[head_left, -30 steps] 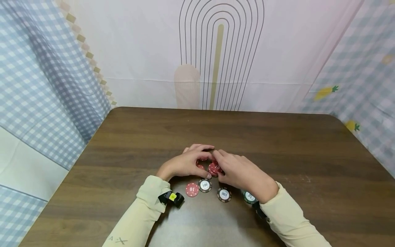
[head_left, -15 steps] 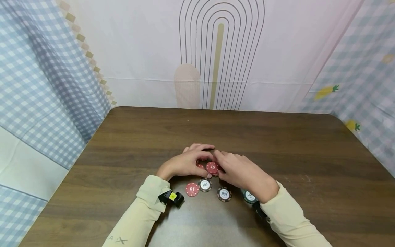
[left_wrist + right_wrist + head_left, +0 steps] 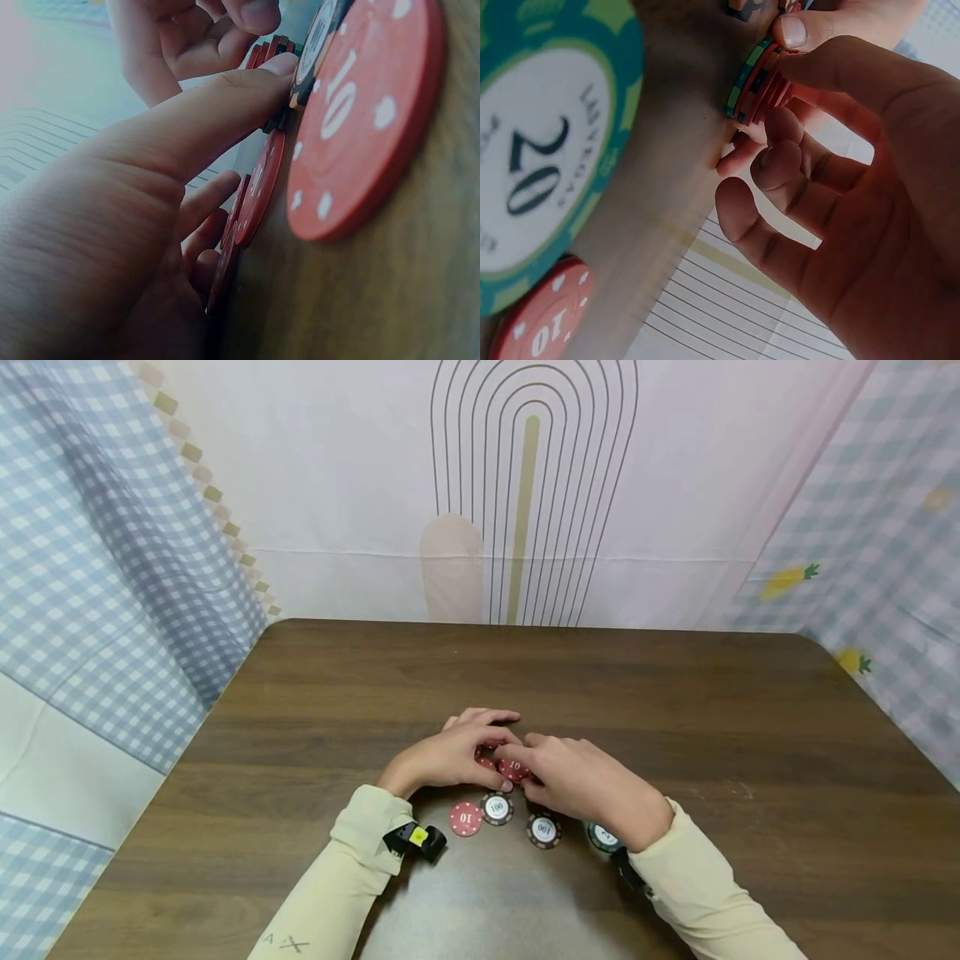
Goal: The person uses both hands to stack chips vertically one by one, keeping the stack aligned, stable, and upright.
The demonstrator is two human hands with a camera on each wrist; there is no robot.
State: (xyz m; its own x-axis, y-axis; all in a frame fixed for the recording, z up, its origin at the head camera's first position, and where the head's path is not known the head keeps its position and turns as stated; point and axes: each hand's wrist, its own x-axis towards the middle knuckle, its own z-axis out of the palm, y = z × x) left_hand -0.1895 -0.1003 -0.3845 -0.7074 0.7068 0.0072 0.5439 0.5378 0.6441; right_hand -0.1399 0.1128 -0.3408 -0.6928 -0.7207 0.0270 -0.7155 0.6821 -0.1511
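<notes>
Plainly, pale cloth [image 3: 337,468] printed with nested arches fills the upper middle of the head view, with blue checked cloth [image 3: 112,527] down the left side. Below, a brown wooden table [image 3: 300,693] spans the frame. Cream sleeves [image 3: 330,877] rise from the bottom edge, a black camera [image 3: 401,839] at the left wrist. Near the lower middle, the left hand [image 3: 442,760] curves its thumb and forefinger round a stack of chips [image 3: 513,768]. The right hand [image 3: 588,781] pinches the stack's upper part, thumb and forefinger only a little apart, its other fingers loosely curled. The stack stands between the hands, a red chip on top; green and black edges show in the right wrist view. More red chips [image 3: 259,187] lie flat beneath the left hand. Lower in the head view lie a red 10 chip [image 3: 466,818], a black 100 chip [image 3: 497,808] just beside it, another black 100 chip [image 3: 543,830], and a green 20 chip [image 3: 602,837] partly hidden by the right wrist.
</notes>
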